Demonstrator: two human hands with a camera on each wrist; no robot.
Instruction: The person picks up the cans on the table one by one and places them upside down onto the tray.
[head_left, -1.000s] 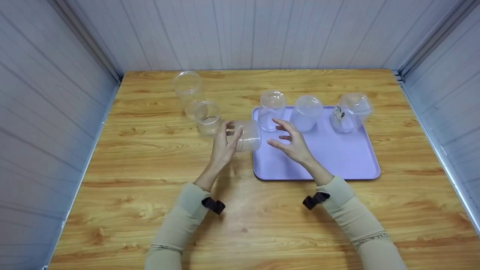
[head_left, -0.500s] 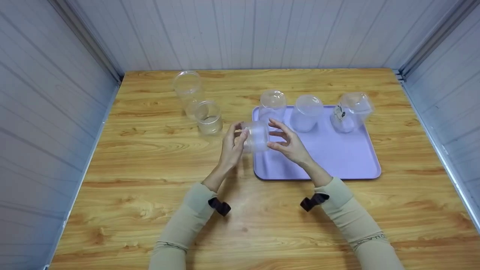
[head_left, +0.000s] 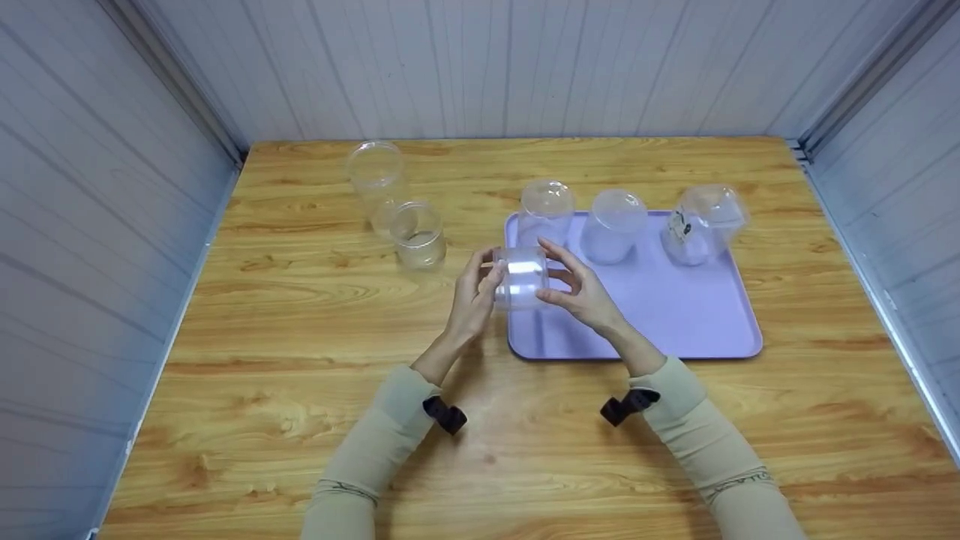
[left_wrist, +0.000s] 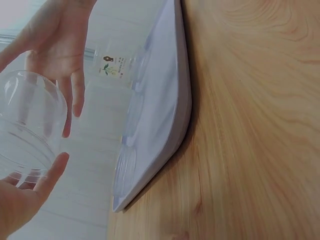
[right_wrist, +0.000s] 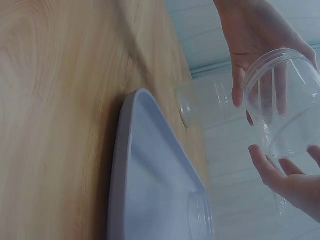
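Note:
Lying on its side in the air, a clear plastic jar (head_left: 521,279) is between both hands, above the left edge of the lilac tray (head_left: 660,322). My left hand (head_left: 472,300) grips its ridged rim end, thumb on the near side. At the rounded base end, the fingers and thumb of my right hand (head_left: 589,292) hold the jar from the right. The right wrist view has the ridged rim of the jar (right_wrist: 272,60) beside the left palm. Behind the hands, three clear containers stand on the tray: one jar (head_left: 546,202), another jar (head_left: 616,217) and a labelled one (head_left: 701,225).
Left of the tray, a short clear jar (head_left: 417,236) stands on the wooden table (head_left: 300,322). A taller clear jar (head_left: 375,176) is behind it, partly overlapped. Pale panels (head_left: 480,67) enclose the table at the back and both sides.
My left hand has carried the jar rightward, away from the short jar, to the tray's edge. My right hand, apart from the jar a second ago, now holds its base end.

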